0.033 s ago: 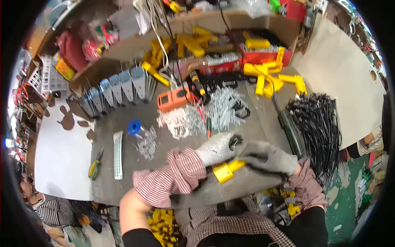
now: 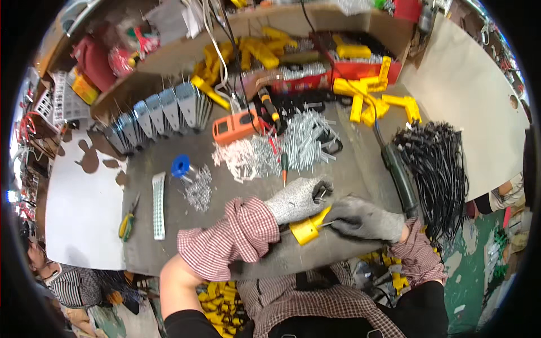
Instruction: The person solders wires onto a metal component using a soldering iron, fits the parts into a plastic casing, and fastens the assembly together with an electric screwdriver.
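My left hand [image 2: 297,200], in a light grey knit glove, is closed with small shiny metal pins [image 2: 321,195] showing between curled thumb and fingers. Just below it a yellow plastic part [image 2: 305,230] with a round body lies at the table's near side. My right hand [image 2: 363,218], in a darker grey glove, is closed on a thin metal rod [image 2: 326,225] whose far end meets the yellow part. Whether the rod enters it, I cannot tell. A green-and-red screwdriver [image 2: 284,168] lies beyond my left hand.
Beyond my hands lie piles of silver screws [image 2: 307,141] and pale pink pieces [image 2: 239,160], plus an orange meter [image 2: 234,128]. Black cables [image 2: 434,169] are heaped right beside a dark green handled tool [image 2: 399,177]. Pliers [image 2: 128,221] and a blue spool [image 2: 181,166] lie left.
My right hand, blurred before, now shows sharply, with the thin rod visible at the yellow part. The yellow part looks turned slightly. The whole view has shifted a little.
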The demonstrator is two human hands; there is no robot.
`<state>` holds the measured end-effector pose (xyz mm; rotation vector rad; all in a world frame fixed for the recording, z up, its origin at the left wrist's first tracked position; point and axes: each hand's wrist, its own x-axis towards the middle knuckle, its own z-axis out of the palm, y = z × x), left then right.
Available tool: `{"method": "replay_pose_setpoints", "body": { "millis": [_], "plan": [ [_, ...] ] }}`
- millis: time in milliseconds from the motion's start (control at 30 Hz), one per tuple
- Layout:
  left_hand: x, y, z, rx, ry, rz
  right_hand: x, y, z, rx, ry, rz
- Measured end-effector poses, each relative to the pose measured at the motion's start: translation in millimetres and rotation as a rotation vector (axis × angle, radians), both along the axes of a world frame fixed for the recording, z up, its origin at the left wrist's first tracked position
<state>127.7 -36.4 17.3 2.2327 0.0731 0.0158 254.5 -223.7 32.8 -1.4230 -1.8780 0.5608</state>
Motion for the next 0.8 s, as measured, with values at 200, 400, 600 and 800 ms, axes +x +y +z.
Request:
{"method": "replay_pose_setpoints", "body": {
  "millis": [200, 400, 600, 800],
  "plan": [
    [4.5, -5.4, -18.6, 0.217, 0.152, -0.033, -0.3, 2.8, -36.9, -0.043, -0.135, -0.023],
    [6.9, 4.4, -15.7, 0.143, 0.275, -0.088, 5.3, 9.4, -35.0, -0.098, -0.128, 0.087],
    [5.5, 0.4, -21.0, 0.171, 0.176, -0.100, 3.2, 7.2, -28.7, -0.134, -0.167, 0.089],
    [8.8, 4.9, -17.9, 0.139, 0.206, -0.144, 5.6, 5.0, -35.0, -0.111, -0.126, 0.104]
  ]
}}
